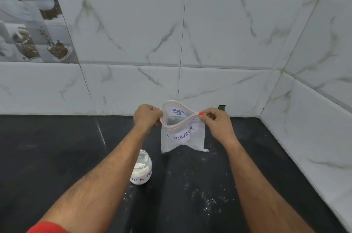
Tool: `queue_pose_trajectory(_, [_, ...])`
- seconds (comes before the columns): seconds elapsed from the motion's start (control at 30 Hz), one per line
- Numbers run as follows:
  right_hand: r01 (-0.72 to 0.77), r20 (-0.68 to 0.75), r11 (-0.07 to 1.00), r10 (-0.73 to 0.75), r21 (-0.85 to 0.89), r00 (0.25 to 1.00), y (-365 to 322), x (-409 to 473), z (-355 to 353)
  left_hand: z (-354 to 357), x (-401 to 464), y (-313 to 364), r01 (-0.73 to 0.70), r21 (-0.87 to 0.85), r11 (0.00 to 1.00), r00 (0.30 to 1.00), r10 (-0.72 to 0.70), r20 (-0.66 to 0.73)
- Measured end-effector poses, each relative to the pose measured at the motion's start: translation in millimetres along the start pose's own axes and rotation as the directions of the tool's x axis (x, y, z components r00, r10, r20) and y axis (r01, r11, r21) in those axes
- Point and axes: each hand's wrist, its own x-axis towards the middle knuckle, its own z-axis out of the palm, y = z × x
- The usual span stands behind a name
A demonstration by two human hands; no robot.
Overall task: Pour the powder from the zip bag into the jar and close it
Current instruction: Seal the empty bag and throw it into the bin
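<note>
Bag [182, 133] is up off the counter [57, 147], mouth pulled open, held between both hands. Jar [142, 170] sits on the counter below and to the left, lid off, white powder already inside. No lid in view.

Our read: the bag looks nearly empty, so most of the pour is done, or we're checking for leftovers. To do this step well:
- keep the mouth taut so the film doesn't fold and trap powder
- tip one corner down over the jar mouth, not beside it; there's already spill on the counter
- tap the bottom to clear the seams before setting the bag aside

Fingers:
- left hand [147, 116]: pressed together, pinching the left end of the zip strip
- right hand [215, 120]: thumb and forefinger pinching the right end at the orange slider [201, 113], other fingers loosely curled

Neither hand touches the jar. It's partly hidden behind the left forearm, so we should watch that arm when tipping.
</note>
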Motion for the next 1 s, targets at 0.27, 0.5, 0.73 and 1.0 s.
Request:
queue_pose_trajectory(0.27, [-0.025, 0.008, 0.998, 0.025, 0.063, 1.0, -8.0, 31.7, -23.2, -21.8, 25.3, 10.8, 0.015, 0.329, 0.944, 0.996, -0.044, 0.081])
queue_pose_trajectory(0.5, [-0.183, 0.001, 0.95, 0.189, 0.252, 0.982, -9.5, 44.1, -27.7, -19.7, 16.4, 0.1, 0.061, -0.181, 0.982, 0.932, 0.008, 0.361])
queue_pose_trajectory(0.73, [-0.296, 0.019, 0.865, 0.316, 0.405, 0.949, -4.9, 47.8, -26.2, 32.3, -5.7, -18.6, 0.085, -0.456, 0.886, 0.971, 0.029, 0.238])
queue_pose_trajectory(1.0, [-0.176, -0.281, 0.963, 0.23, 0.205, 0.932, 25.7, 43.2, -27.4, 53.7, -13.6, -28.1, -0.036, -0.32, 0.947, 0.999, 0.044, 0.019])
